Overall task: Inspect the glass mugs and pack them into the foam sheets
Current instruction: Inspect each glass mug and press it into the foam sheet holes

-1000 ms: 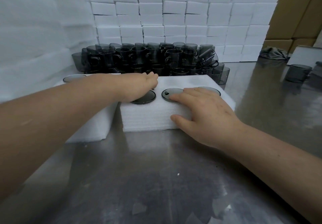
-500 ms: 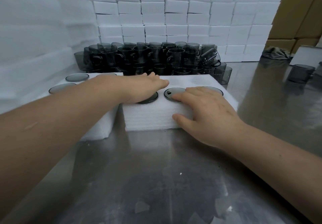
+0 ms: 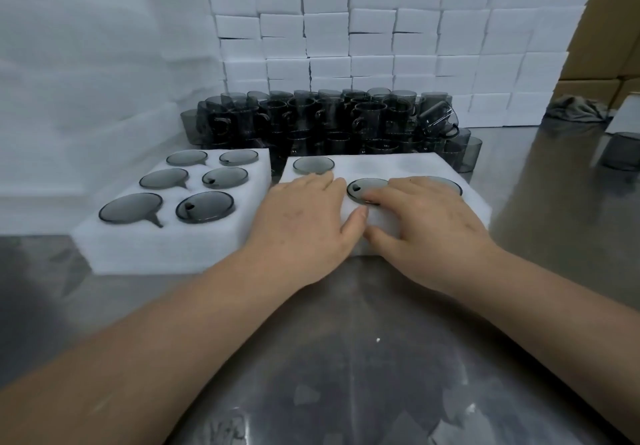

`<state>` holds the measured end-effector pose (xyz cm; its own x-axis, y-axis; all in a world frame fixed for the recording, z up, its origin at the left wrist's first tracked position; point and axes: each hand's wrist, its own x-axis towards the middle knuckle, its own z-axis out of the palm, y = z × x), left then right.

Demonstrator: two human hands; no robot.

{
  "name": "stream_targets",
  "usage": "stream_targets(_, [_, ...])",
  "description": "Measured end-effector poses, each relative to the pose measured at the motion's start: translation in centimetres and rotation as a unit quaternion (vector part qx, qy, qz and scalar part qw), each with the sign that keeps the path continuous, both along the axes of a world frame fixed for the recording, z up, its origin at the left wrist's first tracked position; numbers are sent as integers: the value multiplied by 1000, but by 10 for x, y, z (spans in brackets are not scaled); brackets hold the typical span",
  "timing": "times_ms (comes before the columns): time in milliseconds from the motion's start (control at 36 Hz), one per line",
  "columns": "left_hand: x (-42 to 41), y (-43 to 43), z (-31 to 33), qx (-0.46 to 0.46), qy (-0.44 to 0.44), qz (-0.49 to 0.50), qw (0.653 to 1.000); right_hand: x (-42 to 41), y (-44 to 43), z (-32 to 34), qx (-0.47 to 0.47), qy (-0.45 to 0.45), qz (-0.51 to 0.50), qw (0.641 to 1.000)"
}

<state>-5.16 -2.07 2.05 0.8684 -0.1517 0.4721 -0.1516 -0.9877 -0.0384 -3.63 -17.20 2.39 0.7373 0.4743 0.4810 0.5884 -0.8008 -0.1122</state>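
Note:
Two white foam sheets lie on the steel table. The left foam sheet [image 3: 166,237] holds several smoky glass mugs sunk into its holes, such as one mug [image 3: 205,205] at its near right. On the right foam sheet [image 3: 381,166] my left hand [image 3: 304,223] lies flat over the near left part, fingers straight. My right hand [image 3: 426,223] rests flat beside it, its fingers over a packed mug [image 3: 360,188]. Another packed mug [image 3: 313,164] shows at the sheet's far left. A pile of loose dark glass mugs [image 3: 329,122] stands behind both sheets.
Stacked white foam blocks [image 3: 381,29] form a wall at the back, and more white foam [image 3: 86,81] rises on the left. Cardboard boxes [image 3: 606,29] and a grey cloth [image 3: 575,109] sit at the far right. A single mug [image 3: 620,150] stands on the table at the right edge.
My left hand has drawn back toward me and now lies flat next to the right hand. The view has shifted, showing the whole left foam sheet.

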Motion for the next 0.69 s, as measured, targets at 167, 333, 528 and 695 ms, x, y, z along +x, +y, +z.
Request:
stream_targets(167, [-5,9,0,-3,5,-13,1000,-1,2,1,-7,7,-5,1000])
stream_targets(333, [-3,8,0,-20,10,-15,1000,-2,2,2,-6,7,-8,1000])
stream_targets(528, [-5,8,1,-21,8,-14,1000,-5,-2,8,59,51,10,997])
stream_targets(695, [-6,10,2,-30,1,-24,999,-10,2,33,170,68,27,983])
